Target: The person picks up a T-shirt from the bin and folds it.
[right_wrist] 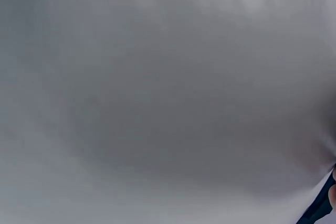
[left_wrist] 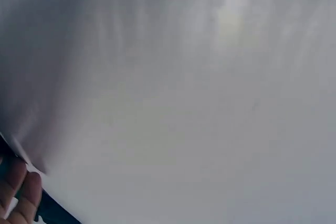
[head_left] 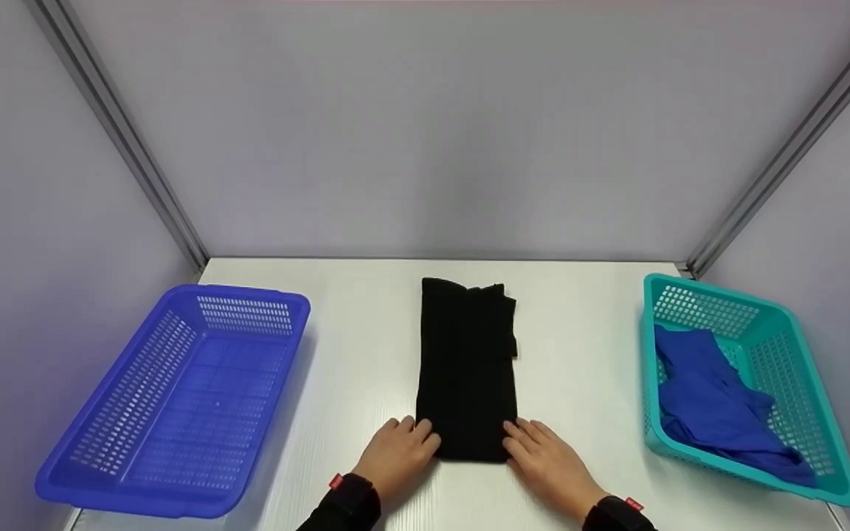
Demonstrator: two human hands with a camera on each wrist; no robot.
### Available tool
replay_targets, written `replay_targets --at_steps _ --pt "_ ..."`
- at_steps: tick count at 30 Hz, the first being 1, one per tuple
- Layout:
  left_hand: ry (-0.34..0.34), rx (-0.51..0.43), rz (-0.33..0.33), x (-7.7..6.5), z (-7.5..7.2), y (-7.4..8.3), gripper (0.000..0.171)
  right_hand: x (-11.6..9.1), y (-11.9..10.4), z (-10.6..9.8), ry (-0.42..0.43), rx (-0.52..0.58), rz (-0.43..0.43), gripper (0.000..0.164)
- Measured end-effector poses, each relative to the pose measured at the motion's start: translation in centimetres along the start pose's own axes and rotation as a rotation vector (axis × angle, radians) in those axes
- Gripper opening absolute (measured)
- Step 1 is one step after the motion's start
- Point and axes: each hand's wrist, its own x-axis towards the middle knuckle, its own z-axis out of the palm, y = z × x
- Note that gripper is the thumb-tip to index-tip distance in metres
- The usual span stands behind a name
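Observation:
A black garment point(head_left: 467, 369), folded into a long narrow strip, lies flat on the white table with its short end toward me. Its far end is uneven, and a layer juts out along the right side. My left hand point(head_left: 398, 456) grips its near left corner, fingers bent at the edge. At the near right corner my right hand point(head_left: 545, 463) holds the opposite edge in the same way. Two fingers point(left_wrist: 31, 192) show against dark cloth in the left wrist view. Only a sliver of the right hand point(right_wrist: 333, 196) shows in the right wrist view, beside the dark cloth.
A blue plastic basket point(head_left: 248, 398) with nothing in it stands on the left of the table point(head_left: 580, 332). On the right, a teal basket point(head_left: 812, 383) holds a crumpled blue garment point(head_left: 720, 405). Grey panels point(head_left: 462, 147) enclose the table at the back and sides.

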Motion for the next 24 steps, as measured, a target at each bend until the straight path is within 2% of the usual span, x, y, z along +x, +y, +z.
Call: replay_targets --at_steps 6,9,12,14,16,17,20,24 --pt "-0.012 0.008 -0.042 0.5 -0.1 0.4 0.015 0.0 -0.2 0.0 -0.008 -0.012 0.021 0.031" --pt "-0.005 0.008 -0.034 0.7 -0.3 0.4 0.015 0.0 -0.2 0.1 -0.001 -0.031 0.006 0.017" --pt "0.022 -0.002 -0.032 0.8 -0.4 0.4 0.016 0.2 0.0 0.3 0.025 -0.041 -0.009 0.029" --pt "0.050 -0.018 -0.040 1.0 -0.7 0.3 0.019 0.4 0.1 0.3 0.045 -0.016 0.004 0.026" --pt "0.086 -0.059 -0.060 1.2 -1.1 0.3 0.023 0.6 0.2 0.0 0.069 0.032 0.050 0.009" --pt "0.105 -0.084 -0.073 1.3 -1.4 0.2 0.024 0.7 0.2 -0.3 0.081 0.058 0.080 0.010" --pt "0.158 -0.162 -0.123 1.8 -2.7 -0.1 0.024 1.2 0.4 -1.5 0.124 0.141 0.179 0.032" --pt "0.237 -0.261 -0.186 2.8 -4.7 -0.7 0.020 2.6 0.8 -3.7 0.188 0.292 0.299 0.036"
